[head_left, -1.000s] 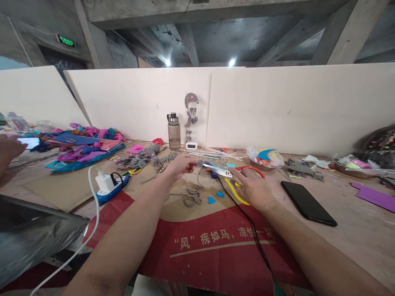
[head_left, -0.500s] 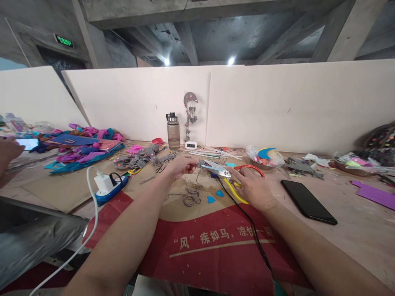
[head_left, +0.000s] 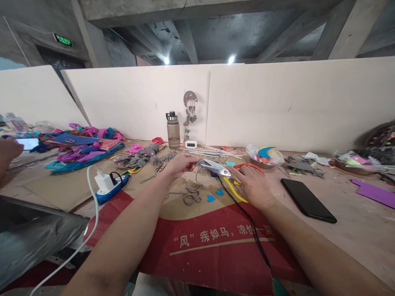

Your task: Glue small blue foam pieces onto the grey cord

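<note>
My right hand (head_left: 251, 185) grips the scissors (head_left: 226, 174), blades pointing left at the grey strip (head_left: 197, 174) pinched in my left hand (head_left: 180, 163).

On the bench: one pair of scissors (head_left: 230, 174), one water bottle (head_left: 173, 130), one black phone (head_left: 307, 200), one small digital clock (head_left: 191, 144), one blue power strip (head_left: 110, 187), two blue foam hearts (head_left: 211, 199) and two hands, left (head_left: 180, 163) and right (head_left: 251, 185).

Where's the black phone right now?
In the head view the black phone lies flat on the table, to the right of the right hand, which holds the scissors; the purple sheet lies farther right.
</note>
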Motion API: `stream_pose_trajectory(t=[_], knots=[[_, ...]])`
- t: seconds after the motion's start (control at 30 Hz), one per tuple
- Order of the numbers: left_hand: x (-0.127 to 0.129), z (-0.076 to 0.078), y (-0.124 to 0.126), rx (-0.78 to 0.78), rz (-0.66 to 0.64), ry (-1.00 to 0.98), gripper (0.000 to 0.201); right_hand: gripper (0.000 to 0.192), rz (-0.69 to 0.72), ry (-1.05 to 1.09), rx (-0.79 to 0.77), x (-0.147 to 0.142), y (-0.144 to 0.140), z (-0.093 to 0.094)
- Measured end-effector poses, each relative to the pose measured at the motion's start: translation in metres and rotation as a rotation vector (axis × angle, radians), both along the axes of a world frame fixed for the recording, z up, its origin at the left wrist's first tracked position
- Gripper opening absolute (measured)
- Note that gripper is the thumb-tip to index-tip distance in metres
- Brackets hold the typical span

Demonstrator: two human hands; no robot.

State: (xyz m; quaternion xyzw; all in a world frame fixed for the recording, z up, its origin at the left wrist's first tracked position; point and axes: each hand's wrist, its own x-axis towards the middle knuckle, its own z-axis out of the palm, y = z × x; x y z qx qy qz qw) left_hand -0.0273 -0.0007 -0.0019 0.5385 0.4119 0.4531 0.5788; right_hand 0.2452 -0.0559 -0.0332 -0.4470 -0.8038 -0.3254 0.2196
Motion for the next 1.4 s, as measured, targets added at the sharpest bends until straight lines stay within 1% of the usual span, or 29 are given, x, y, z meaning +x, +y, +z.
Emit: stream_pose_trajectory(t=[0.17,0.3,0.53,0.7,0.8,0.93,1.1,1.23,1.4], knots=[[0.003,0.0,-0.001,0.025,0.029,0.018,0.019,0.043,-0.008,-0.004,-0.028,-0.001,-0.001,-0.001],[0.005,-0.001,-0.001,0.042,0.014,0.019,0.019,0.045,0.01,0.02,-0.064,-0.001,-0.001,-0.001],[0.004,-0.002,0.0,0.044,0.012,0.017,0.019,0.045,-0.001,0.019,-0.053,-0.002,-0.002,-0.001],[0.004,0.0,-0.001,0.035,0.016,0.011,0.019,0.047,-0.03,-0.02,-0.117,-0.003,-0.006,0.002],[0.004,0.001,-0.001,0.039,0.017,0.015,0.02,0.048,-0.046,-0.009,-0.155,-0.004,-0.007,0.002],[0.002,-0.002,0.003,0.061,0.01,0.039,0.022,0.049,-0.07,0.019,-0.195,-0.006,-0.009,0.001],[0.0,-0.006,0.006,0.097,0.001,0.035,0.024,0.051,-0.08,0.023,-0.184,-0.006,-0.008,-0.002],[0.003,-0.005,0.003,0.072,0.005,0.008,0.023,0.047,-0.101,0.017,-0.175,-0.006,-0.007,-0.002],[0.006,-0.002,-0.001,0.006,0.007,-0.057,0.023,0.046,-0.141,-0.001,-0.22,-0.009,-0.011,0.003]])
